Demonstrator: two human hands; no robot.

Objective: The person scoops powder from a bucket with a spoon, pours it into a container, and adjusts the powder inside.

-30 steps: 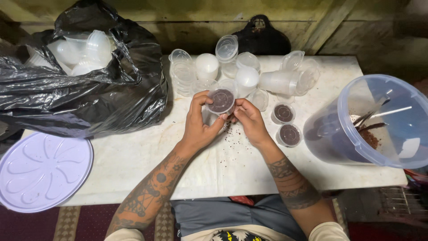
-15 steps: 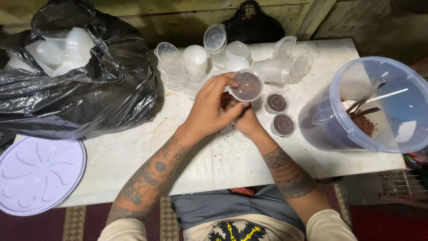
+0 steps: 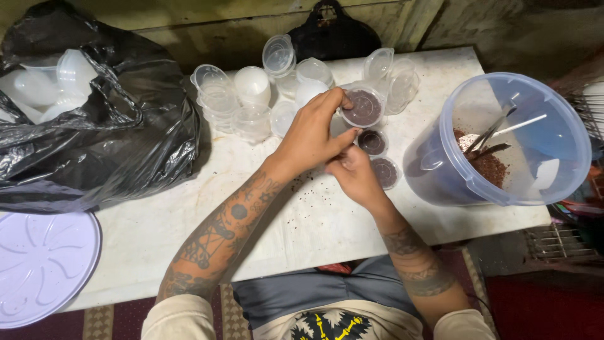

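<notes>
My left hand (image 3: 311,132) grips a small clear plastic cup filled with dark red-brown powder (image 3: 362,107), holding it by the rim above the white table (image 3: 145,214). My right hand (image 3: 352,173) sits just below the left, its fingers curled near the left thumb; whether it holds anything is hidden. Two more filled cups (image 3: 372,142) (image 3: 384,171) stand on the table beside my right hand. A large clear blue-tinted bucket (image 3: 553,170) at the right holds the same powder and metal spoons (image 3: 497,129).
Several empty clear cups and lids (image 3: 251,94) cluster at the table's back. A black plastic bag (image 3: 107,138) with more cups lies at the left. A lilac round lid (image 3: 38,264) rests at the front left. A black handbag (image 3: 330,31) sits behind. Spilled powder dots the table.
My left hand has carried the filled cup up and to the right, toward the back of the table. The right hand stayed low beside the two filled cups.
</notes>
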